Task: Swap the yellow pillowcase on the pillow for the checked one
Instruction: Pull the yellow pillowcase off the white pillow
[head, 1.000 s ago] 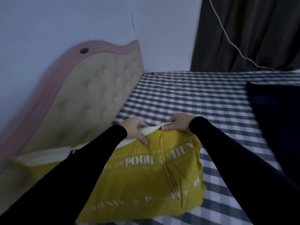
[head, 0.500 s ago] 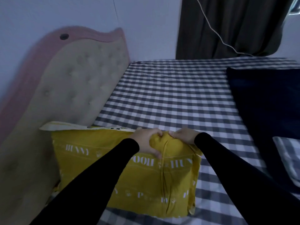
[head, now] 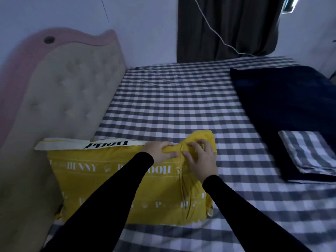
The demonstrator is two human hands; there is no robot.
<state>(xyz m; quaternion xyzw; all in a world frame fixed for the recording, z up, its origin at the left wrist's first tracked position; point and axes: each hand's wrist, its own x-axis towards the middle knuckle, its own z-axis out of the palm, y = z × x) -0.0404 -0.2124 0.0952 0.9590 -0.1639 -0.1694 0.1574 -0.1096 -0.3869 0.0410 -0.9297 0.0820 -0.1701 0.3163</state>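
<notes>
The pillow in its yellow pillowcase [head: 101, 188], printed with white lettering, lies on the checked bed next to the headboard. A cream band with black lettering [head: 87, 143] runs along its far edge. My left hand [head: 160, 150] grips a bunched fold of yellow fabric at that far edge. My right hand [head: 201, 159] rests just right of it on the pillow's far right corner, fingers spread and curled over the cloth. The folded grey-and-white checked pillowcase [head: 309, 151] lies to the right on a dark blanket.
A tufted beige headboard [head: 63, 99] with a pink rim stands along the left. The checked sheet [head: 172, 106] covers the mattress. A dark navy blanket [head: 283, 102] lies at the right. Dark curtains [head: 227, 26] and a white cable [head: 218, 33] hang at the back.
My view has swung right, bringing the folded checked pillowcase into sight. The pillow's far right corner now stands up, and my right hand has opened and moved onto it.
</notes>
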